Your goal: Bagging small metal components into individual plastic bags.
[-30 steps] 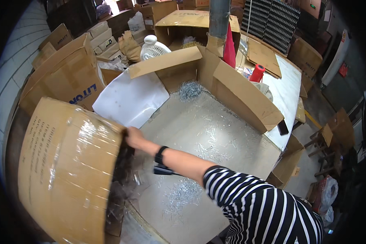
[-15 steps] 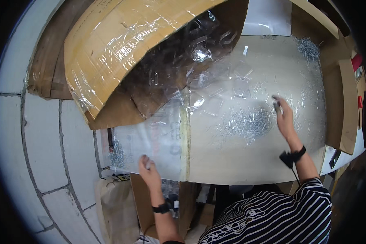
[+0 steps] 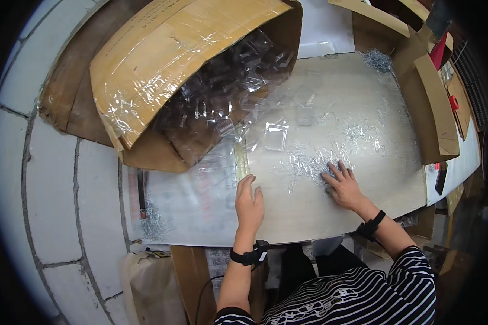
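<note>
My left hand (image 3: 249,201) lies flat and open on the pale tabletop (image 3: 309,211), just below the mouth of a big tipped cardboard box (image 3: 168,65) wrapped in clear film. Clear plastic pieces (image 3: 228,103) spill out of the box across the table. My right hand (image 3: 341,184) rests with fingers spread on a heap of small shiny metal pieces (image 3: 314,162) near the table's middle. A clear plastic tray piece (image 3: 276,135) lies between box and heap. Both wrists wear black bands.
A second small pile of metal bits (image 3: 378,59) sits at the far right corner. Cardboard walls (image 3: 434,103) border the table's right side, with red objects (image 3: 439,51) behind. A white sheet (image 3: 325,27) lies at the back. A grey block wall (image 3: 49,179) is on the left.
My left hand moved up from the table's near left edge toward the middle. My right hand dropped lower onto the metal heap. The view shifted right and the box now lies further open.
</note>
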Demonstrator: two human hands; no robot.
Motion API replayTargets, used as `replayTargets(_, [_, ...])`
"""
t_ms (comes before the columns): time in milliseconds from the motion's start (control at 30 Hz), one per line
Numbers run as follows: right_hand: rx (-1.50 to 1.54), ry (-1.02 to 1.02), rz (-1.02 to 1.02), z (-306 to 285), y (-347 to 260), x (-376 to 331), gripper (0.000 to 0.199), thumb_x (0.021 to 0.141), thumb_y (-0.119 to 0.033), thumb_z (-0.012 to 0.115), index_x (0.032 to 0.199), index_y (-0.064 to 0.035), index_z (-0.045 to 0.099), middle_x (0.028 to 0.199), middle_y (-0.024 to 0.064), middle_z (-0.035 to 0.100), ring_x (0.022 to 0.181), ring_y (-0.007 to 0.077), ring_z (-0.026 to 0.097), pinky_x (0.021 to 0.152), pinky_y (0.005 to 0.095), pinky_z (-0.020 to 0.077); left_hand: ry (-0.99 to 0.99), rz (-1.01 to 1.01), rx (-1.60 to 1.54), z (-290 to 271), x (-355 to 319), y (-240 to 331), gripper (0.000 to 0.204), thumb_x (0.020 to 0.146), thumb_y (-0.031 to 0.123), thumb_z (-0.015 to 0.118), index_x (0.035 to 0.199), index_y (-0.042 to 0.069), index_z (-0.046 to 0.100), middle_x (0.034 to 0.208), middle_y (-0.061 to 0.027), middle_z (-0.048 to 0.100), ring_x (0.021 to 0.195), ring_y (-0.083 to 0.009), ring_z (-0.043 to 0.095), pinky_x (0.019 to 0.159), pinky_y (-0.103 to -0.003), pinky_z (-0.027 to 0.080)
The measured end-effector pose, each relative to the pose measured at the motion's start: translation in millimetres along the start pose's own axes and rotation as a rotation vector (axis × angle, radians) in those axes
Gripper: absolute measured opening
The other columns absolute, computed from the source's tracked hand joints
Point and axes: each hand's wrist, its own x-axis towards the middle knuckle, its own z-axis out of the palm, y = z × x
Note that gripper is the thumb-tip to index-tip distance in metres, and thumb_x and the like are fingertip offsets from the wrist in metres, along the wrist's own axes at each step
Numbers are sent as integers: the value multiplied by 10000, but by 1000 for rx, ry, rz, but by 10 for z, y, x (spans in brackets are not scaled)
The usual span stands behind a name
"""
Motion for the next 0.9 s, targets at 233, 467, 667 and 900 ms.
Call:
replayTargets(233, [445,284,-88,-423,-53,396,444,827,-86,584,1256,-34,479,1314,162,462,1200,336,457,984,386,399,148,-77,-6,-476,267,-395,406,851,47,518,1239,-41,436,1250,-196,475,1165,-321,458,982,-375,357])
replayTargets(467, [754,510,-176,-1280,394,2371,338,885,-164,545,1178,6,542,1172,192,569,1084,318,546,938,374,430,456,-169,391,-388,231,-1010,487,880,83,476,1300,-118,330,1358,-292,325,1282,-414,294,1077,-439,221])
replayTargets(667, [737,250,44,-1596,453,4396,361,827,-275,537,1095,-44,608,1055,193,628,896,346,613,772,398,503,373,-86,582,-74,-113,-1479,571,927,182,392,1386,-103,206,1447,-280,208,1348,-397,211,1119,-450,137])
replayTargets(900, [788,140,95,-1479,-38,4887,406,838,-291,551,1164,-50,570,1144,176,588,999,312,566,853,380,457,485,-163,497,-133,70,-1096,570,912,236,398,1335,-127,278,1369,-334,277,1281,-442,263,1079,-476,200])
